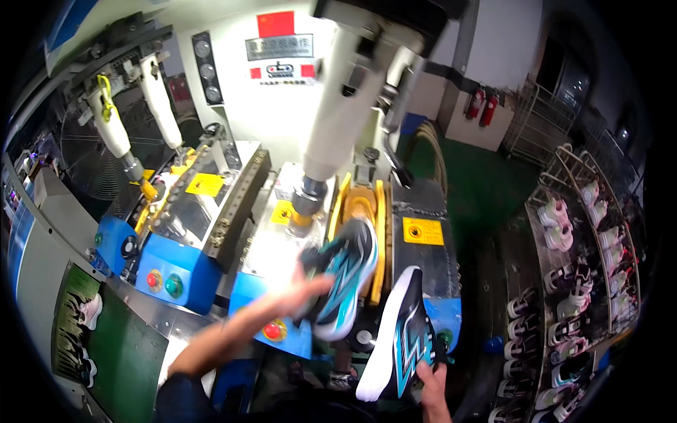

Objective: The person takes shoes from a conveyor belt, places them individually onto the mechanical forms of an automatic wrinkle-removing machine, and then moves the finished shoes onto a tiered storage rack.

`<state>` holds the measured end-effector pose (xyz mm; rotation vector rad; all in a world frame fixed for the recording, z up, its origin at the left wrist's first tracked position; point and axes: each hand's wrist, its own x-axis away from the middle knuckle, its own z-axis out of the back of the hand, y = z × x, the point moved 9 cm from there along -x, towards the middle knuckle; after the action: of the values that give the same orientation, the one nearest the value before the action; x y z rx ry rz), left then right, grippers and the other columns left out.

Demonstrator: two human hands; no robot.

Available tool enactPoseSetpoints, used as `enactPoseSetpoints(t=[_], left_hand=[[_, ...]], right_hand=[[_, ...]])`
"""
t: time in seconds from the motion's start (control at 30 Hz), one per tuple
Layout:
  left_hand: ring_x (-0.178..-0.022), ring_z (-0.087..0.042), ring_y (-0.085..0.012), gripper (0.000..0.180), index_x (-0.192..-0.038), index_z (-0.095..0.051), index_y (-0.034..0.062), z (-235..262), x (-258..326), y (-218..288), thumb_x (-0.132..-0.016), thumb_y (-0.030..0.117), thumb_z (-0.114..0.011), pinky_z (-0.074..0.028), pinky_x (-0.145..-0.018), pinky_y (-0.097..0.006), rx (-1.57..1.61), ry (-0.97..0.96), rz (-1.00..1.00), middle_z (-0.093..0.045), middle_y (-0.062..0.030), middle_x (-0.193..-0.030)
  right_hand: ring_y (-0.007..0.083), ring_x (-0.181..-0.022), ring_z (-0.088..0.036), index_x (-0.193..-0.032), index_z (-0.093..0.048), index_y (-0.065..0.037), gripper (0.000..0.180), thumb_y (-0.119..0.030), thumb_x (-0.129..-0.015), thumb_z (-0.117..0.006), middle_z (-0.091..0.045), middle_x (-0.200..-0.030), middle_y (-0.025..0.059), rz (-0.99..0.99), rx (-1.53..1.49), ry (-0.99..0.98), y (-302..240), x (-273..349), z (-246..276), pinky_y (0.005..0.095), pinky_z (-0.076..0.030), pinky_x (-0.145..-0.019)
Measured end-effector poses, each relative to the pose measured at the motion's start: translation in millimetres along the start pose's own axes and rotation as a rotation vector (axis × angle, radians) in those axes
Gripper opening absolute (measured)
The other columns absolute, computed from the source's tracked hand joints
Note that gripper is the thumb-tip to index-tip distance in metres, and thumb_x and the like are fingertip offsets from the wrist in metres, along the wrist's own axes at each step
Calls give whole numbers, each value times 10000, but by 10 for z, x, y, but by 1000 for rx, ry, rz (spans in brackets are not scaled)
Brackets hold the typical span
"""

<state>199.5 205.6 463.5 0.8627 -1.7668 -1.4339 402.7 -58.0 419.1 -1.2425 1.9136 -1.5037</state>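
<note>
My left hand (302,290), a little blurred, grips a teal, black and white sneaker (351,271) by its dark upper. That shoe is tilted over the yellow-railed cradle (381,247) of a pressing machine, below its white press arm (331,113); whether it touches the cradle I cannot tell. Lower right, my right hand (431,388) is closed on a second sneaker (402,342), black with teal stripes and a thick white sole. This one stands on end, sole facing left, in front of the machine's right side. Part of each hand's grip is hidden by the shoes.
Blue control boxes with a red button (273,331) and a green button (444,340) front the machine. To the left is a similar station (180,271) with two more white arms. Racks of shoes (564,282) line the right. Fire extinguishers (482,106) hang on the back wall.
</note>
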Motion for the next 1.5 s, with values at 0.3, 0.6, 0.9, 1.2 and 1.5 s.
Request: enactPoseSetpoints(t=[0.3, 0.6, 0.9, 1.2, 1.5], left_hand=[[-1140, -493, -272, 594, -1391, -300, -3, 747, 3189, -262, -885, 157, -568, -423, -940, -359, 25, 529, -103, -465, -160, -1300], [-1119, -507, -264, 546, -1375, -329, 6, 1214, 4297, -1690, -894, 141, -551, -437, -917, -358, 510, 1161, 437, -491, -153, -1266], [-1098, -522, -255, 501, -1358, -358, 15, 1586, 4544, -1823, -903, 126, -535, -451, -894, -356, 589, 1177, 597, -516, -146, -1232], [-917, -611, -257, 355, -1226, -484, -1, 1862, 4203, -1845, -895, 109, -549, -529, -757, -381, 595, 1055, 405, -591, -130, -1080], [-962, -590, -242, 332, -1199, -509, -21, 2159, 4407, -1686, -912, 145, -506, -501, -821, -344, 426, 1052, 419, -592, -115, -1066]], right_hand=[[236, -809, -664, -1143, -529, 29, 323, -200, -915, -512, -655, -952, 154, -650, 212, -412, 170, -2642, -1533, 398, -551, -742], [431, -1050, -540, -1254, -327, 132, 709, -277, -776, -654, -503, -1156, 320, 184, 1325, -38, 362, -2816, -1947, 451, -453, -895], [388, -1065, -551, -1294, -353, 64, 747, -324, -737, -663, -549, -1152, 274, 196, 1316, 59, -71, -2535, -2269, 429, -445, -925], [394, -1047, -547, -1182, -481, 68, 495, -135, -761, -644, -553, -1124, 247, 534, 1120, -196, -378, -946, -3020, 426, -449, -917], [344, -1281, -378, -1239, -466, -12, 502, -318, -854, -563, -395, -1358, 224, 995, 1479, -912, 1211, 88, -4350, 539, -315, -1016]])
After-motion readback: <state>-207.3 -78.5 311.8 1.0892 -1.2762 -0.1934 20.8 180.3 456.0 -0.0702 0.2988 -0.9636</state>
